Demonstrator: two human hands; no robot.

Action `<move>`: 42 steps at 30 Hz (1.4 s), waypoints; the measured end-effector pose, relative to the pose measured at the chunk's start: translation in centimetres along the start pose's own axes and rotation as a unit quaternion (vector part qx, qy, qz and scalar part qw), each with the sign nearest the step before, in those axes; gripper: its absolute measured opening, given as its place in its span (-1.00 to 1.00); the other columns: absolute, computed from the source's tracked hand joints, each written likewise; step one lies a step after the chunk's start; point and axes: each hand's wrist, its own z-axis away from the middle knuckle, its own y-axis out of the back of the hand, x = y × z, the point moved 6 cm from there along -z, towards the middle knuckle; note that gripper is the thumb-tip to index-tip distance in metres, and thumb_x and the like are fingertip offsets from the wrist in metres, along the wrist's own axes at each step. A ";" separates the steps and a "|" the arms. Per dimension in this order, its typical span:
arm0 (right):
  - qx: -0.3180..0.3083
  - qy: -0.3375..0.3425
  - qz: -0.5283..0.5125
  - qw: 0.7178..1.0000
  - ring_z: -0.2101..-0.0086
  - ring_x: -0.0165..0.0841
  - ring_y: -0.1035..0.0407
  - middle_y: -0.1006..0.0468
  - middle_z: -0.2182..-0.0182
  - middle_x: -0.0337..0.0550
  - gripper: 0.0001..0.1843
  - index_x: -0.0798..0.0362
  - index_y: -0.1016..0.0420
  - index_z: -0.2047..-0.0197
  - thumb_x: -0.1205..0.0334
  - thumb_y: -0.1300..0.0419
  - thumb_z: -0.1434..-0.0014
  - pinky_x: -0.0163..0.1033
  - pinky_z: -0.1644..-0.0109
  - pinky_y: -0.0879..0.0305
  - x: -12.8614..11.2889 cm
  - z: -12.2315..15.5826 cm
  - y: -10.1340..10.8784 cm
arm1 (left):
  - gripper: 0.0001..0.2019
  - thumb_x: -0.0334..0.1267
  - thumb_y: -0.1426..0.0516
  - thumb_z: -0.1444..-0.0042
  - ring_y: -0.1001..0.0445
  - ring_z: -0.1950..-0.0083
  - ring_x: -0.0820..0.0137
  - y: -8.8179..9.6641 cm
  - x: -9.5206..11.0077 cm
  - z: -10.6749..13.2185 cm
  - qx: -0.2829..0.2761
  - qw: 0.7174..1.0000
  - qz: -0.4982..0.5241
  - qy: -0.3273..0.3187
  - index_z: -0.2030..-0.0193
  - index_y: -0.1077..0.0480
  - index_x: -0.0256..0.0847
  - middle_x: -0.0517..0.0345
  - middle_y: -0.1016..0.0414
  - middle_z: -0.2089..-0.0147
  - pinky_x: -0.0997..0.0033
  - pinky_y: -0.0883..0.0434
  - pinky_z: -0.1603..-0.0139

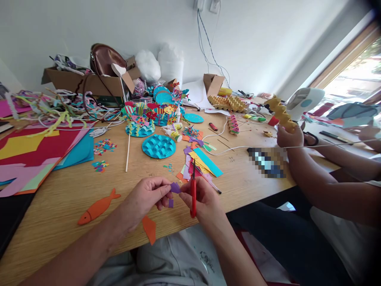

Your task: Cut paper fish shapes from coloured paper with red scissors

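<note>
My left hand (147,197) pinches a small purple paper scrap (175,187) above the front edge of the wooden table (59,198). My right hand (202,200) is closed round red-handled scissors (193,190), their blades pointing up beside the scrap. A second tiny purple piece (170,203) hangs just below my left fingers. An orange paper fish (98,207) lies on the table to the left. An orange paper offcut (149,229) sits at the table edge under my left wrist.
Another person's hand (288,137) at the right holds a folded yellow paper piece (281,113). Coloured paper sheets (32,155) lie at the left, a blue wavy paper disc (158,145), paper scraps (199,163), glue bottles and cardboard boxes (89,81) further back.
</note>
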 end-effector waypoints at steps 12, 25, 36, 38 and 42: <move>-0.046 0.020 0.083 0.995 0.52 -0.42 -0.17 -0.28 0.56 -0.33 -0.89 0.03 -0.24 0.44 0.30 -0.14 0.07 -0.34 0.48 -0.09 -1.5 -1.5 -1.5 | -0.89 -0.27 -0.13 0.03 -0.32 0.48 0.48 1.2 0.8 0.3 0.003 0.993 -0.095 -0.073 0.41 -0.46 -0.22 0.24 -0.43 0.48 0.51 -0.24 0.47; -0.120 0.022 0.183 0.976 0.52 -0.44 -0.03 -0.13 0.57 -0.35 -0.71 0.02 -0.12 0.49 0.05 -0.06 -0.14 -0.32 0.46 0.02 -2.4 1.6 -3.5 | -0.91 -0.28 -0.25 0.11 -0.33 0.49 0.57 2.8 0.9 2.1 0.121 0.968 0.211 -0.062 0.44 -0.45 -0.22 0.30 -0.43 0.54 0.60 -0.32 0.43; -0.117 0.019 0.252 0.960 0.54 -0.43 -0.03 -0.15 0.60 -0.35 -0.68 0.02 -0.11 0.51 0.01 -0.05 -0.12 -0.32 0.48 0.08 -2.2 1.7 -3.7 | -0.92 -0.29 -0.24 0.07 -0.35 0.47 0.55 3.0 1.0 2.1 0.136 0.975 0.157 -0.075 0.43 -0.45 -0.23 0.26 -0.46 0.52 0.61 -0.32 0.43; -0.118 0.023 0.249 0.961 0.54 -0.44 -0.03 -0.14 0.60 -0.36 -0.68 0.02 -0.11 0.51 0.03 -0.05 -0.13 -0.32 0.48 0.07 -2.4 1.8 -3.6 | -0.93 -0.29 -0.22 0.06 -0.34 0.47 0.55 2.8 1.1 2.1 0.135 0.977 0.147 -0.074 0.43 -0.45 -0.23 0.27 -0.45 0.52 0.60 -0.31 0.43; -0.114 0.023 0.247 0.962 0.55 -0.45 -0.01 -0.12 0.61 -0.37 -0.68 0.02 -0.11 0.53 0.04 -0.07 -0.13 -0.33 0.50 0.08 -2.4 1.8 -3.6 | -0.94 -0.30 -0.20 0.05 -0.31 0.50 0.56 2.4 0.9 1.9 0.125 0.980 0.137 -0.076 0.45 -0.44 -0.23 0.28 -0.42 0.54 0.60 -0.29 0.46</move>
